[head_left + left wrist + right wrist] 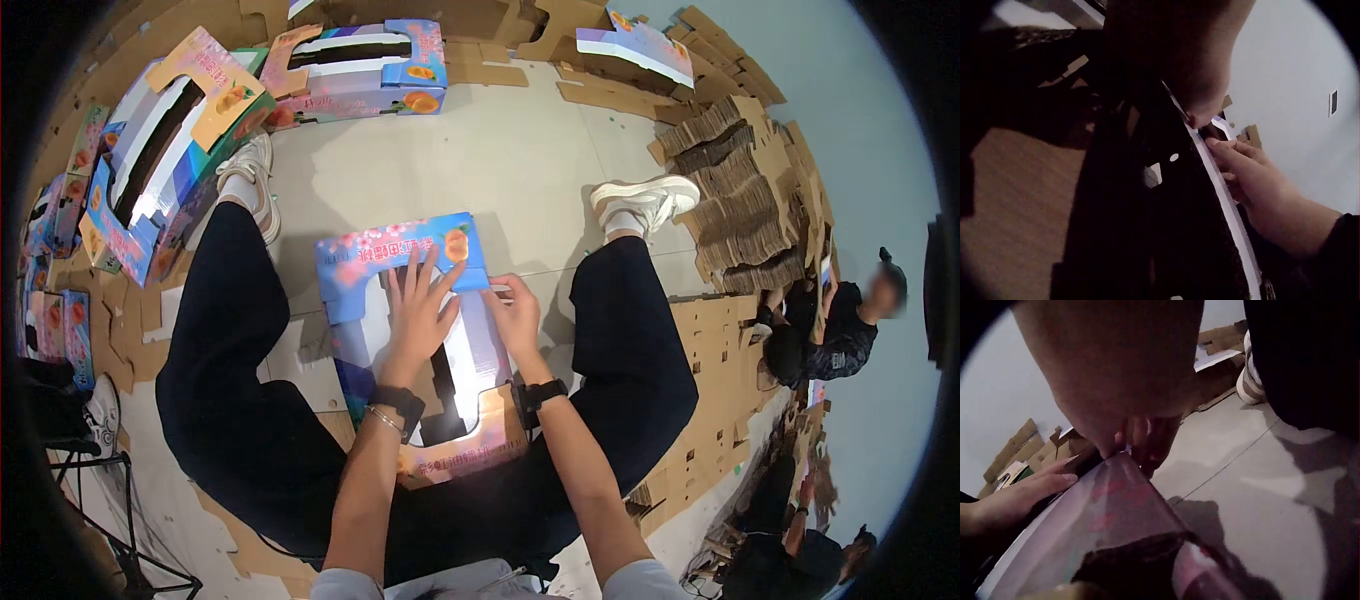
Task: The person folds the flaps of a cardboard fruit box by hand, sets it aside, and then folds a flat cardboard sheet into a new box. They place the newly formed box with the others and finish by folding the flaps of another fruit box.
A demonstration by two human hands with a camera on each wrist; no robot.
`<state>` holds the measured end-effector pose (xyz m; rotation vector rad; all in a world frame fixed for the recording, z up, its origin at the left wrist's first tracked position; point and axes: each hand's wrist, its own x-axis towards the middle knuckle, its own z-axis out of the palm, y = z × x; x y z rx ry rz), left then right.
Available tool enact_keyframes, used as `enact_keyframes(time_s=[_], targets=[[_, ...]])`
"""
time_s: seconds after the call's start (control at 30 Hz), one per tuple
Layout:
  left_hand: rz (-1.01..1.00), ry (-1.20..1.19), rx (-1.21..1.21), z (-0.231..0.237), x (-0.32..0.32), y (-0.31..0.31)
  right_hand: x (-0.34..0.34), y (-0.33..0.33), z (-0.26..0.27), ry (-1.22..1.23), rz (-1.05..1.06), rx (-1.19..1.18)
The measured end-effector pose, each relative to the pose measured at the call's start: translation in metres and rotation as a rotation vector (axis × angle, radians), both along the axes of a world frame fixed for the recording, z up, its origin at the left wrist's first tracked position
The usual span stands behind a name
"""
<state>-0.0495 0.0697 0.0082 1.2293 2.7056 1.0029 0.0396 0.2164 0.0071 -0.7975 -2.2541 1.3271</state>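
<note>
A printed peach carton [345, 250] in blue and pink lies between the person's legs, its top panels folded over a dark slot-like gap. The left hand [422, 315] rests spread on the blue and pink end flap, its fingers straight and pointing at the far edge. At the carton's right side, the right hand [516, 318] pinches the corner where flap and side wall meet. In the right wrist view the right hand's fingers [1154, 440] bend over that corner, with the left hand [1029, 494] across the top. The carton's inside is mostly dark.
More peach cartons [370, 100] stand at the far left. Flattened cardboard stacks [740, 190] line the right side, and cardboard sheets [700, 400] cover the floor nearby. Two other people [845, 330] are at the right edge. A black metal stand [125, 510] is at lower left.
</note>
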Motion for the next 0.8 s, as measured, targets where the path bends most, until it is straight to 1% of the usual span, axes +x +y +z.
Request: enact_keyframes(time_s=[0.03, 0.07, 0.13, 0.17, 0.23, 0.27, 0.33, 0.43, 0.57, 0.63, 0.8], targets=[[0.004, -0.013, 0.007, 0.001, 0.000, -0.001, -0.001, -0.003, 0.006, -0.062, -0.006, 0.110], [0.010, -0.025, 0.013, 0.002, -0.001, -0.002, -0.002, -0.003, 0.009, -0.061, -0.004, 0.112], [0.009, -0.019, 0.016, 0.004, -0.001, -0.003, -0.002, -0.004, 0.014, -0.183, 0.019, 0.216], [0.010, -0.013, 0.018, 0.005, -0.001, -0.002, -0.002, -0.005, 0.016, -0.181, 0.020, 0.220], [0.011, -0.014, 0.030, 0.005, -0.001, -0.002, -0.002, -0.008, 0.017, -0.164, 0.038, 0.316], [0.011, -0.016, 0.038, 0.005, 0.000, -0.003, -0.002, -0.009, 0.016, -0.165, 0.040, 0.316], [0.007, -0.054, 0.048, 0.005, -0.001, -0.004, -0.001, -0.010, 0.015, -0.058, 0.032, 0.300], [-0.001, -0.091, 0.065, 0.005, -0.001, -0.004, -0.002, -0.008, 0.014, -0.050, 0.047, 0.266], [0.000, -0.083, 0.061, 0.003, -0.002, -0.004, -0.001, -0.007, 0.011, -0.101, 0.059, 0.308], [0.000, -0.076, 0.058, 0.003, -0.002, -0.004, -0.002, -0.006, 0.012, -0.150, 0.086, 0.386], [0.007, -0.082, 0.042, 0.005, -0.001, -0.004, -0.003, -0.009, 0.017, -0.150, 0.083, 0.370]])
